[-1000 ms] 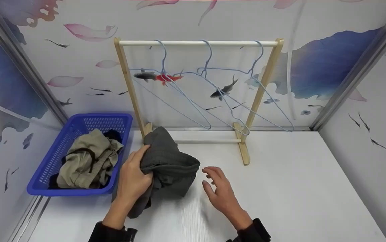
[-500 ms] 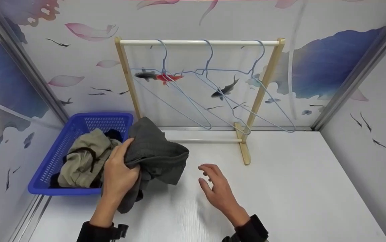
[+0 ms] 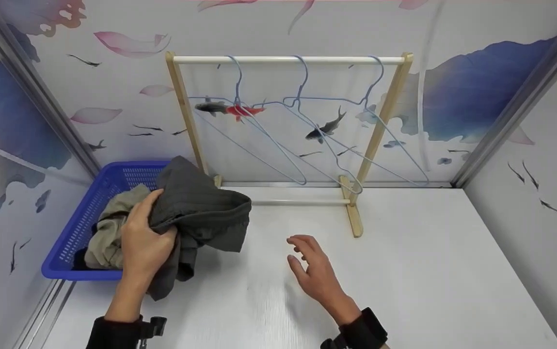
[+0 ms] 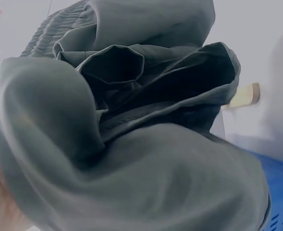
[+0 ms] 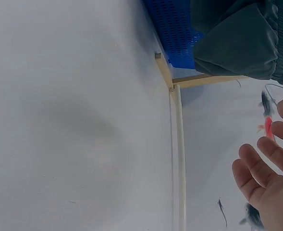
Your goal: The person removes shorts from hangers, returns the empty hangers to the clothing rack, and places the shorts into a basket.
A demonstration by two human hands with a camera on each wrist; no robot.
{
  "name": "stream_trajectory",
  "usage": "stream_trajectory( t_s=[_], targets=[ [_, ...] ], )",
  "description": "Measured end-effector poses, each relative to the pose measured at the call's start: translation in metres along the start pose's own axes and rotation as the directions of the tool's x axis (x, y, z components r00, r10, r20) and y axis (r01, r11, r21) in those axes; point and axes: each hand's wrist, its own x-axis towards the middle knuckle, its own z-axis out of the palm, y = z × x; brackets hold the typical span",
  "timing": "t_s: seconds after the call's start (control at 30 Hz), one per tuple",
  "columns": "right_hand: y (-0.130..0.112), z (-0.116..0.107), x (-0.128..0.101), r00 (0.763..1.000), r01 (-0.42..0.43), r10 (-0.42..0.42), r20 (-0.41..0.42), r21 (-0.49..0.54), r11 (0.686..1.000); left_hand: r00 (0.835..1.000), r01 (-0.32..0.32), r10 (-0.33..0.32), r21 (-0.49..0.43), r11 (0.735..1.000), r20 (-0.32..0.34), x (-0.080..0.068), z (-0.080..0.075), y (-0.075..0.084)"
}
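Observation:
My left hand [image 3: 146, 242] grips a bunched pair of dark grey pants [image 3: 200, 208] by its left side, thumb over the folds. The pants are held up over the right part of a blue basket [image 3: 82, 275]. A gathered elastic waistband [image 4: 55, 31] and the garment's open folds show in the left wrist view. Beige clothing [image 3: 108, 242] lies in the basket, partly hidden by the hand and pants. My right hand [image 3: 314, 271] hovers over the white table, fingers loosely bent and holding nothing; in the right wrist view its fingers [image 5: 259, 166] are spread apart.
A wooden rack [image 3: 375, 131] with a white top rail [image 3: 268, 60] stands at the back. Three blue wire hangers hang from it, one of them the left hanger [image 3: 237, 82]. A white tabletop [image 3: 428, 271] extends to the right. Patterned walls enclose the back and sides.
My left hand has carried the grey pants left and slightly away from me, from in front of the rack to over the basket's right side. The right hand has hardly moved.

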Motion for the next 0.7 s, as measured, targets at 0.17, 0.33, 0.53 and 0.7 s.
stream_trajectory(
  t_s=[0.17,0.33,0.53,0.7],
  targets=[
    [0.000,0.001,0.002,1.000,0.022,-0.022,-0.006,0.000,1.000,0.999,0.021,-0.021,0.002,1.000,-0.047,0.008,-0.012,-0.004],
    [-0.002,0.003,0.005,0.999,0.037,-0.037,-0.008,-0.005,0.999,0.993,0.021,-0.019,0.017,1.000,-0.113,0.016,-0.024,-0.007],
    [-0.005,0.007,0.008,0.999,0.039,-0.039,0.010,0.000,0.999,0.984,0.033,-0.028,0.024,0.999,-0.178,0.022,-0.034,-0.013],
    [-0.008,0.011,0.009,0.999,0.026,-0.027,0.034,0.007,1.000,0.973,0.047,-0.038,0.035,0.998,-0.226,0.025,-0.037,-0.020]
  ],
)
